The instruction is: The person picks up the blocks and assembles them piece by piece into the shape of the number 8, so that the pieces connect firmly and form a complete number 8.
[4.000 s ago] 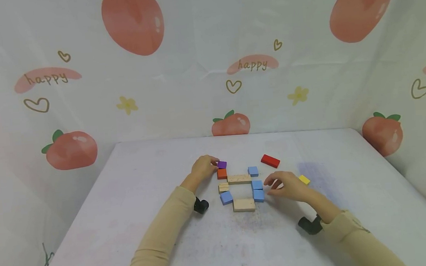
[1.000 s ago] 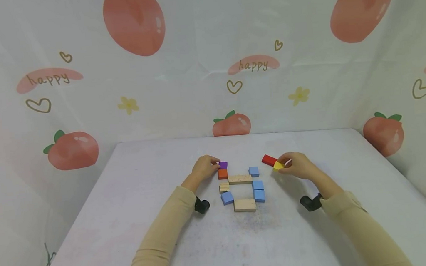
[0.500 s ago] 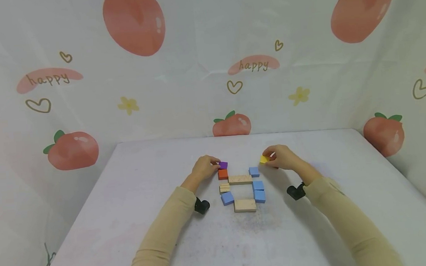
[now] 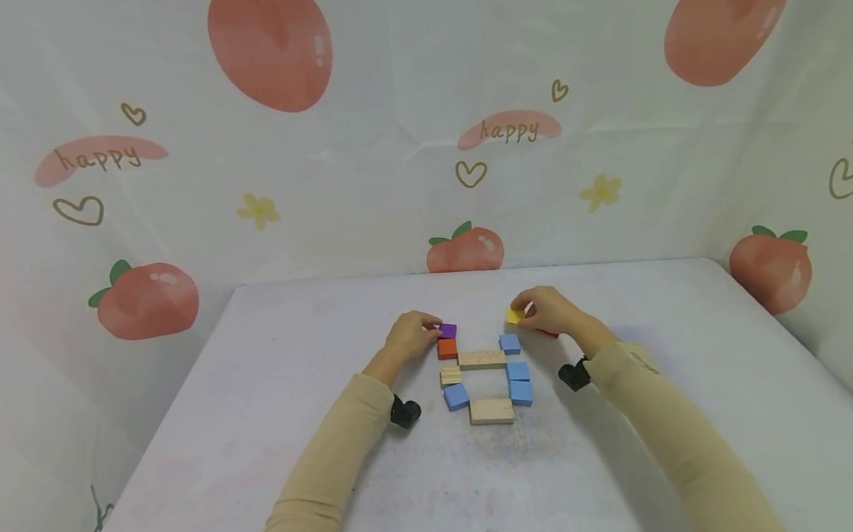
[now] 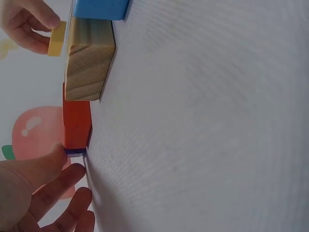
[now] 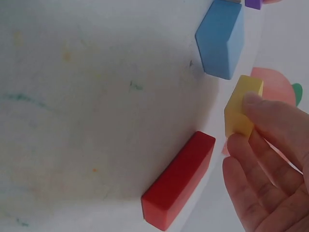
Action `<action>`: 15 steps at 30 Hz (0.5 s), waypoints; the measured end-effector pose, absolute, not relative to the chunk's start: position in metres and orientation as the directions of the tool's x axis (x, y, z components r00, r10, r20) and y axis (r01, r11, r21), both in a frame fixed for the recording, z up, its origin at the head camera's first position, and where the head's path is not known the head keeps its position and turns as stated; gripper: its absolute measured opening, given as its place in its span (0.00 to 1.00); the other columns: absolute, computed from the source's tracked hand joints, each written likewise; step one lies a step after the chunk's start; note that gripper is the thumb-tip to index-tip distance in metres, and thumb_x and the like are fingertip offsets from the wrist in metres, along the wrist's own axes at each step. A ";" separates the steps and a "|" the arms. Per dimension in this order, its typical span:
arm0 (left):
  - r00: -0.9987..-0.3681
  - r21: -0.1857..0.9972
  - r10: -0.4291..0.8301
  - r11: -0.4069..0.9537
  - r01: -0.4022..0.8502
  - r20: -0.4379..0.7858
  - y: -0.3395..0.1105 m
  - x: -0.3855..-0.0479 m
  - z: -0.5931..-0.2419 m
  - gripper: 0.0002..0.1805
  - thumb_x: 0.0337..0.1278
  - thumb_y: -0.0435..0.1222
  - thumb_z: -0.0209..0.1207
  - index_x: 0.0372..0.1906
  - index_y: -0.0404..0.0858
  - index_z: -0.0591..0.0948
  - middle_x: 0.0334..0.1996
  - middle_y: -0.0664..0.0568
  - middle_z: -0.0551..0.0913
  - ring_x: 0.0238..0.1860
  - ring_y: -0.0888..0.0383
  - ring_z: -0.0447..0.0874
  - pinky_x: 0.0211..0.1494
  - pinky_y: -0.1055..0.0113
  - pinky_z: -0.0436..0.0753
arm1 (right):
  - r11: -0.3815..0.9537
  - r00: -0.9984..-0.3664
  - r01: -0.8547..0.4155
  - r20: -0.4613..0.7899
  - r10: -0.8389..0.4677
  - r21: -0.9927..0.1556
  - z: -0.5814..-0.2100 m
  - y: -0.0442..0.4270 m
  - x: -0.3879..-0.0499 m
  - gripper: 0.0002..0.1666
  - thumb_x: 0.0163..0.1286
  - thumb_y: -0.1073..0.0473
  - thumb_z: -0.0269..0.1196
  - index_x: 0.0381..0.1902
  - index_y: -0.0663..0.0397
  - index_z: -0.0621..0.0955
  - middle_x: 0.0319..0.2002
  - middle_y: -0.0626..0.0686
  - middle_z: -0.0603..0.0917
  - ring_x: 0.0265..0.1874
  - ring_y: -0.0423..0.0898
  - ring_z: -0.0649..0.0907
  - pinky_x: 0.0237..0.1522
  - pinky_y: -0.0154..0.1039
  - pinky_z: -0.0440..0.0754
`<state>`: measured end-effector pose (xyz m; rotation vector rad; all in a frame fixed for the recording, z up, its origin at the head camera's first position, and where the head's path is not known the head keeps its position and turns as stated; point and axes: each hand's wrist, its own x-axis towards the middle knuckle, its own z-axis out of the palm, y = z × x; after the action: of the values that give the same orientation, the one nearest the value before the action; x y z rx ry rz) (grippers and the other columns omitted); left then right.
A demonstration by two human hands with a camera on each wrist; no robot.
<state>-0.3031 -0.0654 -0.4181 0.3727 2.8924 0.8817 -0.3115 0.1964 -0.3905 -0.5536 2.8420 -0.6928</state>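
Note:
My left hand (image 4: pixel 409 334) holds a small purple block (image 4: pixel 448 330) between thumb and fingers, up against the far side of an orange-red block (image 4: pixel 447 349). In the left wrist view only a thin strip of that purple block (image 5: pixel 75 151) shows. My right hand (image 4: pixel 550 310) pinches a yellow block (image 6: pixel 244 106) between thumb and fingertips, above the table and a little beyond the far right blue block (image 4: pixel 509 344). Below the right hand lies a long red block (image 6: pixel 178 181), mostly hidden by that hand in the head view.
Nearer me, a plain wooden bar (image 4: pixel 482 360) joins the two sides of the layout. A ridged wooden block (image 4: pixel 450 376) and a tilted blue block (image 4: pixel 456 396) stand on the left, two blue blocks (image 4: pixel 519 382) on the right. Another wooden block (image 4: pixel 491 411) lies nearest me.
My right hand has picked up the yellow block from the right and carried it left over the red block to the far right corner of the layout. The left hand stays at the purple block.

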 end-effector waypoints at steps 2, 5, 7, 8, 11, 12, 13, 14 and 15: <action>-0.966 0.559 0.258 0.804 0.202 -0.021 -0.065 -0.303 -0.418 0.14 0.60 0.36 0.57 0.51 0.40 0.82 0.45 0.45 0.84 0.55 0.49 0.77 0.61 0.57 0.73 | 0.825 -0.917 -0.315 -0.073 -0.391 -0.470 -0.391 0.196 -0.313 0.19 0.60 0.64 0.64 0.50 0.65 0.79 0.47 0.62 0.82 0.39 0.50 0.81 0.50 0.45 0.80; -0.966 0.560 0.259 0.804 0.203 -0.022 -0.066 -0.302 -0.418 0.14 0.60 0.36 0.57 0.50 0.40 0.82 0.45 0.45 0.84 0.55 0.49 0.77 0.61 0.57 0.73 | 0.827 -0.917 -0.312 -0.078 -0.390 -0.469 -0.394 0.194 -0.314 0.20 0.60 0.64 0.65 0.50 0.65 0.79 0.47 0.62 0.82 0.38 0.50 0.81 0.50 0.45 0.80; -0.965 0.560 0.263 0.802 0.208 -0.019 -0.066 -0.302 -0.418 0.14 0.60 0.36 0.57 0.50 0.40 0.82 0.45 0.45 0.84 0.55 0.49 0.77 0.61 0.57 0.74 | 0.826 -0.914 -0.319 -0.079 -0.398 -0.465 -0.395 0.193 -0.315 0.20 0.60 0.64 0.65 0.50 0.65 0.79 0.47 0.62 0.82 0.39 0.50 0.81 0.49 0.45 0.80; -0.964 0.560 0.264 0.801 0.209 -0.018 -0.066 -0.302 -0.418 0.14 0.60 0.36 0.57 0.50 0.40 0.82 0.45 0.45 0.84 0.55 0.49 0.77 0.61 0.57 0.74 | 0.828 -0.914 -0.318 -0.083 -0.398 -0.462 -0.396 0.192 -0.316 0.20 0.60 0.63 0.65 0.50 0.65 0.79 0.47 0.62 0.82 0.39 0.50 0.81 0.49 0.45 0.80; -0.964 0.560 0.267 0.801 0.212 -0.017 -0.066 -0.302 -0.418 0.14 0.60 0.36 0.57 0.50 0.39 0.82 0.45 0.45 0.85 0.55 0.49 0.78 0.61 0.57 0.74 | 0.831 -0.910 -0.325 -0.091 -0.405 -0.452 -0.397 0.189 -0.316 0.20 0.60 0.63 0.65 0.50 0.65 0.79 0.47 0.62 0.82 0.40 0.50 0.81 0.50 0.45 0.80; -0.963 0.559 0.268 0.801 0.214 -0.016 -0.066 -0.302 -0.418 0.14 0.60 0.36 0.57 0.51 0.39 0.82 0.45 0.45 0.85 0.55 0.49 0.78 0.61 0.57 0.74 | 0.832 -0.909 -0.325 -0.093 -0.406 -0.450 -0.397 0.188 -0.316 0.20 0.60 0.63 0.65 0.50 0.65 0.79 0.48 0.62 0.82 0.40 0.50 0.81 0.50 0.45 0.79; -0.963 0.559 0.269 0.801 0.215 -0.016 -0.066 -0.302 -0.418 0.14 0.60 0.36 0.57 0.51 0.39 0.82 0.45 0.45 0.85 0.55 0.49 0.78 0.61 0.57 0.74 | 0.833 -0.909 -0.326 -0.094 -0.406 -0.447 -0.397 0.188 -0.316 0.20 0.60 0.63 0.65 0.50 0.65 0.79 0.48 0.61 0.82 0.40 0.51 0.81 0.50 0.45 0.79; -0.963 0.559 0.270 0.801 0.215 -0.016 -0.066 -0.302 -0.418 0.14 0.60 0.36 0.57 0.51 0.39 0.82 0.45 0.45 0.85 0.55 0.49 0.78 0.61 0.57 0.74 | 0.835 -0.910 -0.321 -0.098 -0.402 -0.446 -0.397 0.187 -0.316 0.20 0.60 0.63 0.65 0.50 0.64 0.79 0.48 0.61 0.82 0.40 0.51 0.81 0.50 0.45 0.79; -0.963 0.559 0.270 0.801 0.216 -0.015 -0.066 -0.302 -0.418 0.14 0.60 0.36 0.57 0.51 0.39 0.82 0.45 0.45 0.85 0.55 0.49 0.78 0.60 0.56 0.74 | 0.836 -0.910 -0.322 -0.100 -0.403 -0.444 -0.397 0.186 -0.316 0.20 0.60 0.63 0.65 0.50 0.64 0.79 0.48 0.61 0.82 0.41 0.51 0.81 0.50 0.45 0.79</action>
<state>-0.3019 -0.0663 -0.4178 0.3914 2.8909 0.8802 -0.3161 0.1862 -0.3972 -0.5632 2.8269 -0.6338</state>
